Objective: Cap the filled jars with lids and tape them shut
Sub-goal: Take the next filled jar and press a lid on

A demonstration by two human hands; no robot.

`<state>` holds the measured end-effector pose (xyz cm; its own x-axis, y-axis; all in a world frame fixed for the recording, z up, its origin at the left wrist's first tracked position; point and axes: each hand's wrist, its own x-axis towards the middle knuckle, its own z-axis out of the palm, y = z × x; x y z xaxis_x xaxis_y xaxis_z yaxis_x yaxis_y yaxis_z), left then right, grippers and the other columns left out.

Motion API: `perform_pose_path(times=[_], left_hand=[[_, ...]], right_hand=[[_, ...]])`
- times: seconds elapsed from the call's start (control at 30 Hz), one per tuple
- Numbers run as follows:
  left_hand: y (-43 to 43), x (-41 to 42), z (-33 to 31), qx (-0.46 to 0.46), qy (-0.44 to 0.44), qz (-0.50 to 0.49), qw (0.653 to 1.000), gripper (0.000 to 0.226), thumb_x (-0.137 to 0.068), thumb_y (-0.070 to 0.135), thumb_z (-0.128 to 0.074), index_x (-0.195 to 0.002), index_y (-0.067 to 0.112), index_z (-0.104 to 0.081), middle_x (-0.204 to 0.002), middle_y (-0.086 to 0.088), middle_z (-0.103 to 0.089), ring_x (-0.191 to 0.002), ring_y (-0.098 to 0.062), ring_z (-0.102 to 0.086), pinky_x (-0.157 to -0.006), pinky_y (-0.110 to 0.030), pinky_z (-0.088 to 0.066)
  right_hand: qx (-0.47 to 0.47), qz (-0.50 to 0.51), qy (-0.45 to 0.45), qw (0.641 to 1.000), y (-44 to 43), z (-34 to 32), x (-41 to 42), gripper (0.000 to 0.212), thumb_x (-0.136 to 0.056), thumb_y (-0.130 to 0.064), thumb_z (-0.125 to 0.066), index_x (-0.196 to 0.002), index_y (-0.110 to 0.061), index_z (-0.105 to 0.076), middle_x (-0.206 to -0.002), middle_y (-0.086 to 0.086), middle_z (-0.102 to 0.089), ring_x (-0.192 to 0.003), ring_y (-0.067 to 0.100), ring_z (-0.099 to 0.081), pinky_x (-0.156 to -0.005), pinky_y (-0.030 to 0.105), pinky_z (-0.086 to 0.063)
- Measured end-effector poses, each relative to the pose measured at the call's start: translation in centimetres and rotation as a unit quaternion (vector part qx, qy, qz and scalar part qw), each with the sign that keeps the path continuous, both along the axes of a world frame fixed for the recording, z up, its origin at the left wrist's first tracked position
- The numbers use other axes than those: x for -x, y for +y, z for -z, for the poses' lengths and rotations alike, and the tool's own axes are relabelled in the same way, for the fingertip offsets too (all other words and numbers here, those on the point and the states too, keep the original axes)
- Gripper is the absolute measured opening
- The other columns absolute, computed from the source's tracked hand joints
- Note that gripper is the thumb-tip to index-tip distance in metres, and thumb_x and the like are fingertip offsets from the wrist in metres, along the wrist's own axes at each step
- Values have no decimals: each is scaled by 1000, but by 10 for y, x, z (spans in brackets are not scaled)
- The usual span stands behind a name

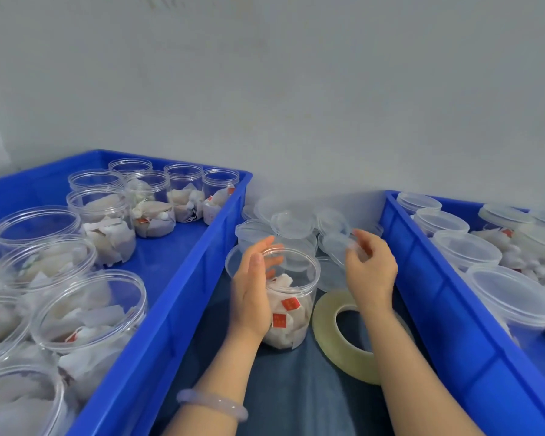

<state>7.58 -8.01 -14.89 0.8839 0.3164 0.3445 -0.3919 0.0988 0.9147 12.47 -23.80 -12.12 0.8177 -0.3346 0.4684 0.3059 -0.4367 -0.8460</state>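
Between the two crates, at the middle of the view, the left hand (254,287) wraps around the near side of a clear round plastic jar (291,297) that stands upright on the dark blue cloth-covered surface (290,388), filled with white paper sachets bearing red tags and not yet covered. The right hand (370,265), just beyond and to the right of the jar, pinches the edge of a thin clear plastic lid (339,243) at the near side of a loose heap of clear lids (291,223) lying against the wall. The lid is apart from the jar's mouth, so I judge this jar to be at the very start of its capping, with taping to follow. A wide roll of clear yellowish tape (331,328) lies flat just right of the jar, under the right forearm, touched by neither hand. A pale lilac bangle (213,404) sits on the left wrist. Further out, the blue plastic crate on the left (177,297) holds many filled jars with open mouths (101,212), which looks like the work remaining. The blue plastic crate on the right (453,309) holds jars with lids on (513,297); whether these are taped I cannot tell. Judging by the two crates, a good share is done and at least as much is left.
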Motion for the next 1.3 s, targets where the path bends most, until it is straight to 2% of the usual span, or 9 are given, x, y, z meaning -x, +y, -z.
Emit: perform_pose_path(times=[0.07, 0.2, 0.37, 0.57, 0.7, 0.77, 0.9, 1.03, 1.3], left_hand=[[0, 0, 1, 10, 9, -3, 1000, 49, -87, 53, -25, -113, 32, -61, -105, 13, -70, -104, -3, -63, -87, -19, -48], [0, 3, 1, 22, -2, 3, 1000, 61, -85, 68, -26, -106, 28, -67, -103, 5, -72, -104, -11, -65, -92, -31, -49], [1, 4, 6, 0, 33, -2, 999, 78, -77, 80, -16, -98, 29, -71, -91, 5, -74, -90, -11, -69, -80, -30, -53], [1, 2, 5, 21, 47, -2, 999, 75, -87, 72, -13, -102, 25, -69, -91, 5, -74, -92, -8, -68, -78, -25, -52], [-1, 6, 3, 20, 37, -9, 999, 74, -83, 64, -15, -107, 18, -68, -94, 3, -73, -93, -3, -67, -75, -15, -51], [-3, 8, 2, 17, 24, -20, 999, 70, -85, 61, -16, -106, 19, -67, -94, 2, -72, -92, -5, -67, -76, -17, -51], [-4, 9, 1, 27, 24, -30, 999, 69, -85, 59, -16, -94, 11, -65, -83, -1, -68, -83, -14, -65, -72, -21, -50], [-4, 8, 1, 33, 5, -26, 999, 68, -90, 54, -17, -90, 5, -64, -79, -6, -67, -79, -15, -64, -71, -23, -49], [1, 3, 3, 49, 13, 29, 998, 67, -88, 63, -22, -106, 17, -67, -105, -13, -70, -108, -31, -63, -98, -57, -44]], right_hand=[[22, -102, -47, 993, 15, -18, 20, 21, -86, -11, -65, -87, -32, -60, -100, -4, -63, -96, 11, -60, -80, 17, -45], [59, -320, -3, 946, 39, -35, 55, 27, -73, -37, -67, -89, -26, -49, -117, -19, -59, -104, -10, -54, -80, 12, -46], [250, -247, -77, 933, 55, -27, 65, 38, -76, -50, -62, -101, -21, -64, -121, -17, -61, -125, 5, -46, -101, 22, -37], [243, -215, -58, 944, 63, -31, 63, 32, -76, -28, -77, -107, -23, -73, -122, -7, -65, -120, 12, -55, -103, 27, -40], [244, -220, -36, 944, 65, -38, 63, 34, -74, -43, -71, -102, -25, -75, -117, -10, -67, -110, 4, -58, -98, 22, -42], [244, -223, -50, 942, 65, -37, 66, 46, -71, -55, -60, -100, -24, -76, -114, -10, -68, -105, 0, -56, -95, 15, -40], [257, -249, -57, 932, 60, -35, 64, 30, -74, -27, -75, -102, -18, -76, -116, -4, -68, -113, 13, -60, -100, 23, -41], [240, -291, -57, 924, 55, -39, 61, 34, -69, -25, -70, -100, -16, -76, -115, -3, -69, -107, 12, -62, -99, 29, -44], [209, -321, -19, 924, 53, -39, 53, 29, -70, -13, -79, -99, -20, -76, -114, -8, -69, -104, -1, -59, -93, 15, -42]])
